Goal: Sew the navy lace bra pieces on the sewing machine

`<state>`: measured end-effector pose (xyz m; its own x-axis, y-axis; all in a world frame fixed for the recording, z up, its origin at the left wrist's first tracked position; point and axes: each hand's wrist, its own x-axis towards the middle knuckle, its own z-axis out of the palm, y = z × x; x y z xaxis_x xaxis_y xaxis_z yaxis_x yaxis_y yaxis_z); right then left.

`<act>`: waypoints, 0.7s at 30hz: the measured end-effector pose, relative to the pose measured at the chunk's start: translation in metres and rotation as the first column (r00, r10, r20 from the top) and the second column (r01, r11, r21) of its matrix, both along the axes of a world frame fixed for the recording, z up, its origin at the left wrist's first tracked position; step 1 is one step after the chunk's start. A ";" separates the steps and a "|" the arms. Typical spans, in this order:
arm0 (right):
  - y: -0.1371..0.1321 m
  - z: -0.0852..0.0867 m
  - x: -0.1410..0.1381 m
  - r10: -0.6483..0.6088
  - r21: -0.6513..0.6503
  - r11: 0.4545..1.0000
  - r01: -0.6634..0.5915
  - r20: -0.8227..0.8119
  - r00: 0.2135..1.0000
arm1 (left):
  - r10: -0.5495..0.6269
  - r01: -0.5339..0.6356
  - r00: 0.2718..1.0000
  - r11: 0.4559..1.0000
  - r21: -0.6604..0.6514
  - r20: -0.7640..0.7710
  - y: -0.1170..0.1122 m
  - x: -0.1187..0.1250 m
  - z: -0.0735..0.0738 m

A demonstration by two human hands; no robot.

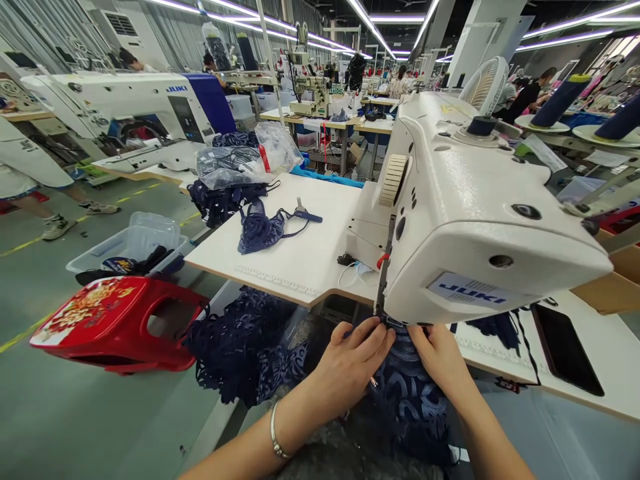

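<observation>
Navy patterned fabric (413,393), similar in colour and pattern to the bra on the table, hangs from the front of a white JUKI sewing machine (500,220) towards my lap. My left hand (345,360), with a bracelet at the wrist, holds the fabric's upper edge, fingers pressed together close to the needle area. On the other side my right hand (443,363) grips the same edge between thumb and fingers. The machine head hides the needle and part of the right fingertips. A navy bra (263,230) lies on the white table (295,273) to the left.
A red stool (120,320) and a clear plastic bin (150,233) stand on the floor at left. Navy garments (245,347) are heaped below the table edge. A black phone (567,347) rests on the right side. Another JUKI machine (135,107) is behind left.
</observation>
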<state>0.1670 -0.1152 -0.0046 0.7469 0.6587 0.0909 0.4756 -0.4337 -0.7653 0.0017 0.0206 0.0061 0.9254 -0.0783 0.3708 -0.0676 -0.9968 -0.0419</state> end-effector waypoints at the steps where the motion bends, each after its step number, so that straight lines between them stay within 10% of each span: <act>1: 0.001 0.001 0.000 0.008 0.008 1.000 -0.008 0.000 1.000 | 0.007 -0.007 1.000 1.000 0.001 0.010 0.000 0.000 -0.001; 21: -0.001 -0.007 -0.001 -0.023 0.112 0.993 0.026 -0.024 0.999 | -0.013 0.013 0.999 1.000 0.004 0.048 -0.002 0.007 0.000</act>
